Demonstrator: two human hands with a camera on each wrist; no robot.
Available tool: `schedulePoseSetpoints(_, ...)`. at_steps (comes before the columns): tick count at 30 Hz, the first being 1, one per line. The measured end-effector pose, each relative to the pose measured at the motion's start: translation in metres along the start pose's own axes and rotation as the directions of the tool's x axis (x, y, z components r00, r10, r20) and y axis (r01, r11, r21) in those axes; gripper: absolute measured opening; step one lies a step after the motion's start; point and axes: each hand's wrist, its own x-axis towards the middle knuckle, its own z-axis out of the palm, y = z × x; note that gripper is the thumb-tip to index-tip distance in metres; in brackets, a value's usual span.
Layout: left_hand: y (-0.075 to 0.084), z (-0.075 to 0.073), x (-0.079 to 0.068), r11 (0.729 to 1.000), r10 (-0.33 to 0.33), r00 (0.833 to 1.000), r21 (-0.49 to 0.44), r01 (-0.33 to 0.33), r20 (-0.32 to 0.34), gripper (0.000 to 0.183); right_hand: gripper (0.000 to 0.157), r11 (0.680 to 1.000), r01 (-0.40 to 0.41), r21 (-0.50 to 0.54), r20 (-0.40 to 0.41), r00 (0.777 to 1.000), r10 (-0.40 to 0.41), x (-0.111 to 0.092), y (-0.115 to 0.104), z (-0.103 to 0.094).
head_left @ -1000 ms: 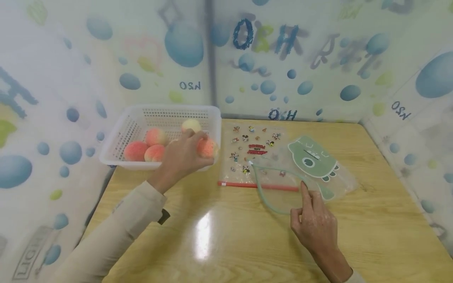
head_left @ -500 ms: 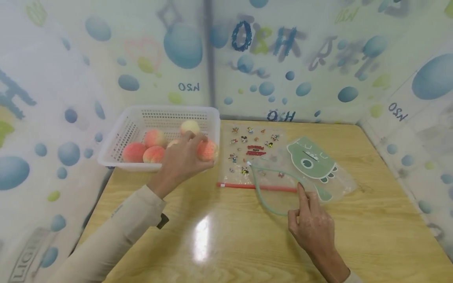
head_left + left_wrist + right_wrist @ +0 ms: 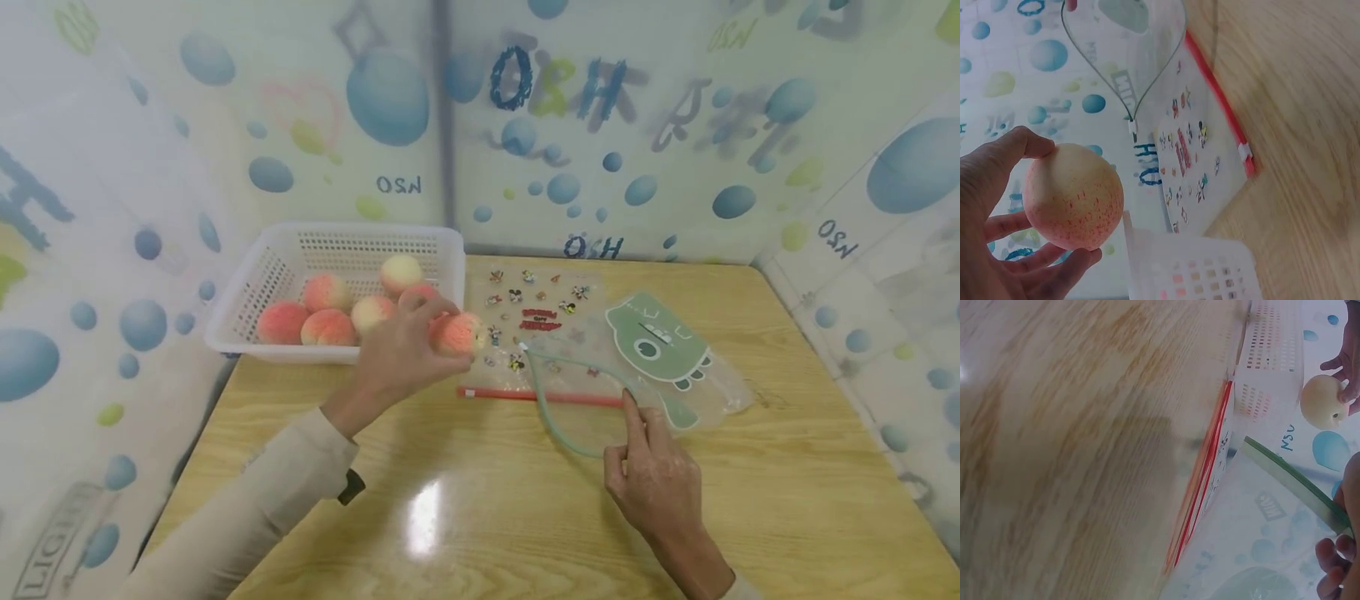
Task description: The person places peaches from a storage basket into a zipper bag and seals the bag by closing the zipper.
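My left hand (image 3: 408, 346) holds a peach (image 3: 457, 334) at the right front rim of the white basket (image 3: 225, 321). In the left wrist view the peach (image 3: 1075, 197) sits between thumb and fingertips, pale above and speckled red below. My right hand (image 3: 654, 479) pinches the green edge of a clear zip bag (image 3: 660, 337) printed with a green cartoon creature. That bag's mouth stands spread in a loop, its zip slider (image 3: 523, 346) at the left end. The right wrist view has fingers (image 3: 1329, 575) at the green strip (image 3: 1297, 478).
Several peaches (image 3: 328, 327) lie inside the basket at the back left. Beneath the green bag, a second clear bag with a red zip (image 3: 510, 395) and small cartoon prints lies flat on the wooden table (image 3: 517, 517). Patterned walls (image 3: 525, 150) enclose the table's back and sides.
My left hand has moved right with the peach, bringing it to the basket's right rim and overlapping the printed bag's left side. My right hand keeps its grip on the green bag's edge.
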Motion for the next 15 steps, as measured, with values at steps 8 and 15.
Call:
schedulePoseSetpoints(8, 0.009, 0.012, -0.005, 1.000, 0.019, 0.999, -0.003, -0.019, 0.034, 0.061, 0.062, 1.000, -0.013, 0.008, 0.024, 1.000, 0.013, -0.003, -0.001, 0.002)
schedulePoseSetpoints(15, 0.016, 0.025, -0.009, 0.999, 0.049, 0.998, -0.021, -0.049, 0.043, 0.060, 0.063, 1.000, -0.014, 0.028, 0.055, 0.998, 0.012, -0.004, 0.000, 0.002)
